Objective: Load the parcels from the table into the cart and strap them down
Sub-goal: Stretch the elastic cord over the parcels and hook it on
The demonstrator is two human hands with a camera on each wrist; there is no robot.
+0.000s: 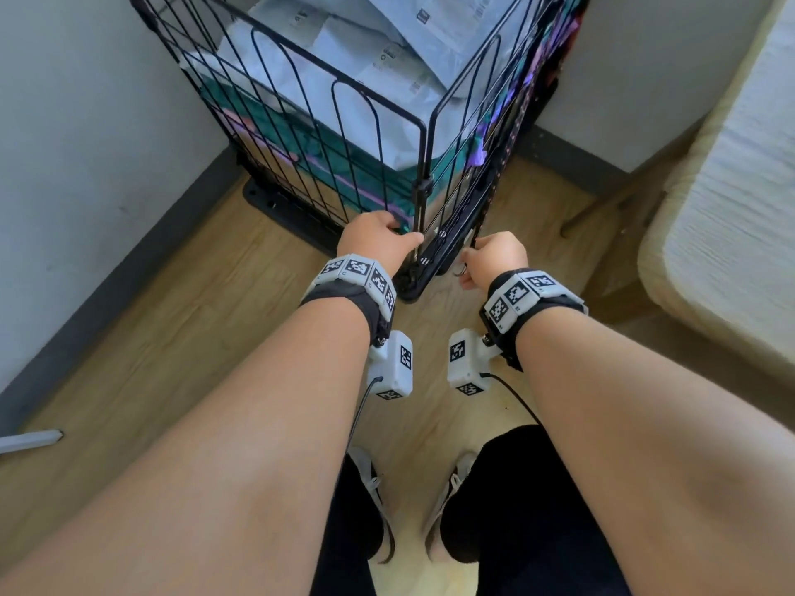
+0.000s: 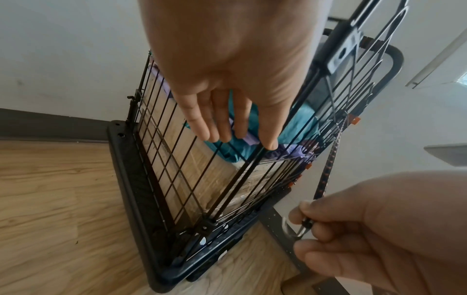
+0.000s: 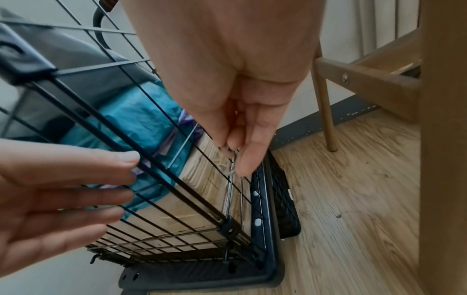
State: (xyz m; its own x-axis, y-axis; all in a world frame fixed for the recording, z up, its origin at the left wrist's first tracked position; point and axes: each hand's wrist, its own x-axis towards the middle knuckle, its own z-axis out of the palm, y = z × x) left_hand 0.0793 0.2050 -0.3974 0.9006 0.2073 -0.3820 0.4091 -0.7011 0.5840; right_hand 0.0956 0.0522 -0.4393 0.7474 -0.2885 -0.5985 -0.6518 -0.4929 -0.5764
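The black wire cart (image 1: 423, 165) stands in the room's corner. It holds pale grey mailer parcels (image 1: 344, 40) on top, a teal bag (image 1: 275, 122) and a cardboard box (image 2: 192, 179) below. My left hand (image 1: 378, 240) rests with straight fingers (image 2: 222, 111) against the wire panel at the cart's near bottom corner. My right hand (image 1: 494, 255) pinches the metal hook (image 3: 231, 169) at the end of a dark dotted elastic strap (image 2: 328, 169). The strap runs down the cart's right side. The hook (image 2: 290, 229) hangs just beside the wire, close to the cart base (image 3: 202, 273).
White walls with a dark baseboard enclose the cart on the left and behind. A table with a cream cover (image 1: 731, 187) and wooden legs (image 3: 323, 99) stands at the right. A white rod (image 1: 30, 440) lies on the wood floor at the far left. My shoes (image 1: 370, 488) are below.
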